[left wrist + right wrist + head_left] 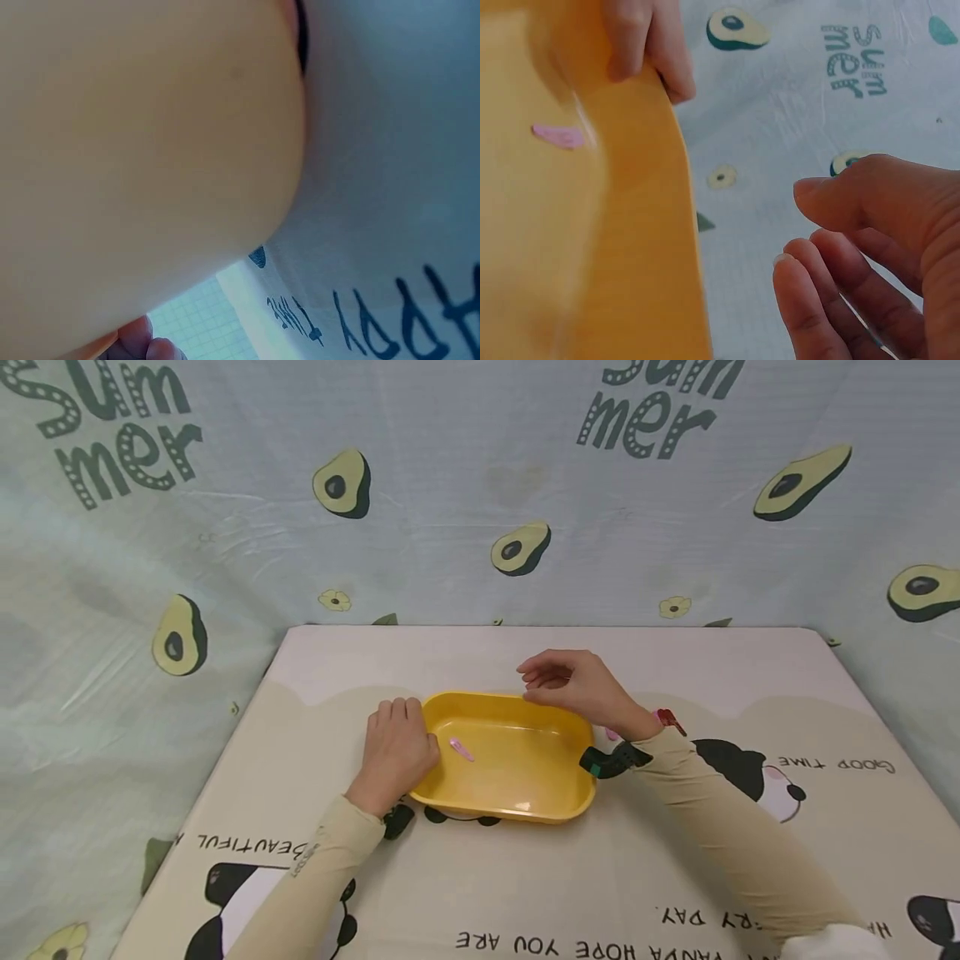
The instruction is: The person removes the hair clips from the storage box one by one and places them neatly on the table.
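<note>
A yellow plastic tray (517, 777) stands on the patterned table cover. My left hand (397, 745) grips its left rim, with the thumb over the inner side and the fingers outside. Inside the tray, towards the left end, lies a small pink hair clip (462, 749). My right hand (577, 685) hovers by the far right part of the rim, fingers loosely bent and nothing between them. In the right wrist view, the thumb and fingertips (799, 281) are apart from each other and beside the tray's outer wall (656, 225).
Partly behind the right wrist, small red (670, 721) and pink things (612, 734) lie on the table to the right of the tray. A cloth backdrop with avocado prints (521, 549) rises behind the table's far edge.
</note>
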Demonstrator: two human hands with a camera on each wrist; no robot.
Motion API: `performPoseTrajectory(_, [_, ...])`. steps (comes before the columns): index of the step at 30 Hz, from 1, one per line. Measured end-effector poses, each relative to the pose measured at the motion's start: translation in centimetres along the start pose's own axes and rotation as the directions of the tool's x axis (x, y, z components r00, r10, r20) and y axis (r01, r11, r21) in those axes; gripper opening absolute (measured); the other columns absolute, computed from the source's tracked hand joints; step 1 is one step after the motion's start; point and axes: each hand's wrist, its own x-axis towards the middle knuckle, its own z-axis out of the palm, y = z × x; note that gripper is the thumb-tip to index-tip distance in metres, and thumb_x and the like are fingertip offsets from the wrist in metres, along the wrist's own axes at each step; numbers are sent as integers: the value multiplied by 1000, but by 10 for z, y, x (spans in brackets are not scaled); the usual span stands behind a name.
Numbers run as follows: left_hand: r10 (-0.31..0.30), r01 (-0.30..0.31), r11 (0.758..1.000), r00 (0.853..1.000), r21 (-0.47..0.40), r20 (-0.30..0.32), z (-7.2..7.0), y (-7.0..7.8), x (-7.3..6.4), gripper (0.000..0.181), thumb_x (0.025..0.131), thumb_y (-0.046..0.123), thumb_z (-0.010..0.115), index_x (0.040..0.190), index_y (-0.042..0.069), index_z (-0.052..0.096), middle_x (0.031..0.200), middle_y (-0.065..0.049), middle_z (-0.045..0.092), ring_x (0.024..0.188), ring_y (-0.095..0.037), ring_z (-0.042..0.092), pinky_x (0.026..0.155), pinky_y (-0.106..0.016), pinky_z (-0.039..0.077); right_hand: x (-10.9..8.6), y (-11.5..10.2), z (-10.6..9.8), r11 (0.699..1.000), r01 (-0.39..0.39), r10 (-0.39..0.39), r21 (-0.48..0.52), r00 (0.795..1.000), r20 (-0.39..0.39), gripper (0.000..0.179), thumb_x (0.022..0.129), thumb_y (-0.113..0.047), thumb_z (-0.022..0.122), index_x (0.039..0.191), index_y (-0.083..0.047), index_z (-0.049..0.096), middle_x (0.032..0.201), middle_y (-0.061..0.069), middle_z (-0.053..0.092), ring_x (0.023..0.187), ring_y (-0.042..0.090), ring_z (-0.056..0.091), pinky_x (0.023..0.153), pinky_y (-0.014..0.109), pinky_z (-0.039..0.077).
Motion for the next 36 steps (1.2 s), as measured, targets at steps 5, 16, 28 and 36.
performPoseTrajectory(5, [16, -16, 1000, 1000, 10, -26, 1, -2, 0, 18, 93, 13, 52, 101, -4, 51, 88, -16, 50, 85, -32, 39, 80, -41, 35, 9, -9, 16, 998, 20, -22, 54, 999, 36, 34, 87, -11, 81, 120, -9, 73, 113, 14, 74, 99, 20, 70, 87, 21, 59])
performPoseTrajectory(16, [30, -28, 999, 998, 40, -54, 0, 0, -1, 20, 93, 15, 54, 100, -3, 52, 87, -16, 51, 85, -32, 41, 81, -42, 38, 24, -23, 47, 991, 75, -85, 114, 992, 90, 31, 86, -7, 80, 116, -5, 74, 107, 14, 74, 94, 18, 70, 88, 28, 61])
performPoseTrajectory(28, [37, -35, 999, 997, 38, -67, 2, 1, -1, 21, 91, 15, 56, 100, -4, 54, 87, -17, 52, 85, -33, 43, 80, -43, 39, 33, -25, 77, 995, 56, -70, 88, 984, 165, 32, 85, -7, 81, 116, -2, 74, 106, 13, 75, 89, 15, 70, 84, 25, 60])
performPoseTrajectory(36, [61, -55, 997, 992, 61, -111, 3, -1, -2, 19, 90, 14, 56, 96, -4, 53, 84, -17, 53, 82, -33, 45, 78, -43, 40, 36, -16, 89, 998, 52, -58, 35, 974, 221, 29, 87, -5, 78, 115, -2, 73, 102, 10, 75, 86, 11, 71, 82, 23, 60])
